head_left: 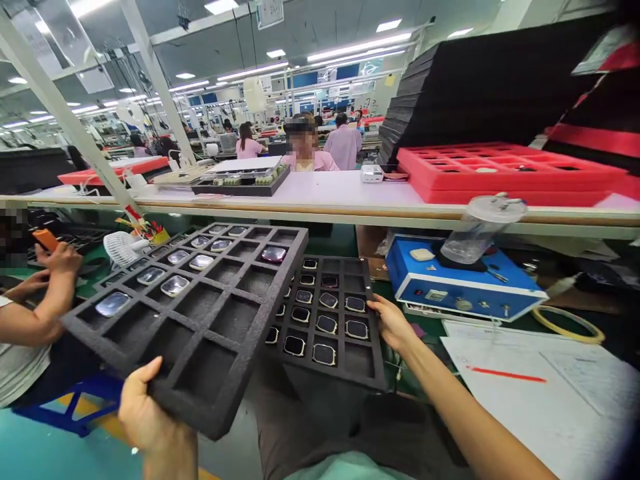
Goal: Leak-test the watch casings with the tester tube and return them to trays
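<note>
My left hand (150,407) grips the near edge of a black foam tray (245,333), thumb on top, and holds it up tilted on the left. Watch faces (175,286) sit in several of its compartments, mostly on the left side; others are bare. My right hand (393,323) is closed on the right edge of a second black foam tray (375,373), lower and partly hidden under the first. That tray carries several square watch cases (327,325) with dark screens. Its left part is covered by the upper tray.
Right of the trays stands a blue box device (465,287) with a clear cylinder on top. Papers (540,393) and a yellow tape roll (570,325) lie nearby. Red foam trays (510,180) rest on the shelf (340,193). A co-worker's hand (63,260) is at left, by a white fan (123,249).
</note>
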`<state>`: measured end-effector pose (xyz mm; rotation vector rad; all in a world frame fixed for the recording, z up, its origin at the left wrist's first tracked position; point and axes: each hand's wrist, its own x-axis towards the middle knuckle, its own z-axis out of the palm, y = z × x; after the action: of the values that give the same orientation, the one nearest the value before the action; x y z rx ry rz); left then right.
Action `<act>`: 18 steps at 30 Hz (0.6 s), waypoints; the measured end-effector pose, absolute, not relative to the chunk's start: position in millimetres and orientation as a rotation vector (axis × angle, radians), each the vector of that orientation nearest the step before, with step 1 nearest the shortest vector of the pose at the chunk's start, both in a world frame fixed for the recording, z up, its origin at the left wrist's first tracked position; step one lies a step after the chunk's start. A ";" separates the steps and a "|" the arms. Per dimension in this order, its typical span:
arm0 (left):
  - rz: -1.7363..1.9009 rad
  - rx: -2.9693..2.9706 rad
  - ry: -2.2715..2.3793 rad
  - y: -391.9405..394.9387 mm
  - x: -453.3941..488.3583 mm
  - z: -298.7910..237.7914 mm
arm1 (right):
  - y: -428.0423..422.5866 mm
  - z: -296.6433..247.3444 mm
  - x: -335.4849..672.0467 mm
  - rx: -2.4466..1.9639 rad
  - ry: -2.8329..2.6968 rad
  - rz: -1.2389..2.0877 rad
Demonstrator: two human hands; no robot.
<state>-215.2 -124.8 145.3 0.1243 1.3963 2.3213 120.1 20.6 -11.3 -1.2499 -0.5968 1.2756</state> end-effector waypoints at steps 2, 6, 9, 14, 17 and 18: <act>2.309 0.086 1.405 -119.5 -212.3 137.5 | 18.9 -8.6 121.9 -1.288 -0.605 1.171; 2.246 0.130 1.419 -118.1 -197.0 120.2 | 16.8 21.9 109.6 -1.233 -0.681 1.034; 2.172 0.151 1.438 -127.4 -175.1 98.3 | 9.4 55.7 78.8 -0.968 -0.701 1.365; 1.887 0.376 1.501 -163.4 -132.0 31.5 | -11.8 62.3 55.2 -1.033 -0.503 1.520; 1.688 0.483 1.531 -183.4 -116.5 -6.2 | -16.1 37.7 79.1 -1.176 -0.431 1.416; 1.618 0.495 1.515 -189.4 -116.8 -13.6 | -16.1 29.7 87.8 -1.190 -0.429 1.429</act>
<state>-116.8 -189.4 -13.6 0.4949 1.5147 1.6181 87.8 -16.1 29.7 -1.1901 -0.4295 1.4287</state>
